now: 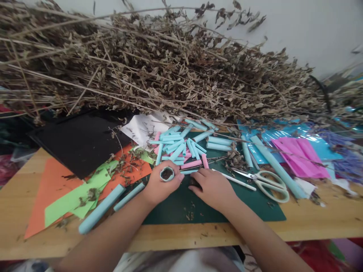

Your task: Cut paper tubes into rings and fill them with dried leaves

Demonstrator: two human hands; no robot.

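My left hand [162, 182] is wrapped around a pale blue paper tube [162, 176], held upright with its open end facing me. Dark brown crumbled leaf [167, 173] shows inside the tube. Just to the right, my right hand [213, 187] is closed low over the green cutting mat [176, 211], its fingers curled round a dark clump [195, 183] that looks like dried leaf; the fingers partly hide it. Beyond both hands lies a pile of short blue paper tubes [177, 145] with some pink paper tubes [191, 164] among them.
Scissors [268, 183] and a thin white stick [236, 180] lie right of my hands. Dried leafy stalks [170, 64] are heaped along the back. Orange paper [47, 189], green paper strips [68, 196] and a black sheet [76, 139] are at left, folded pink paper [302, 156] at right.
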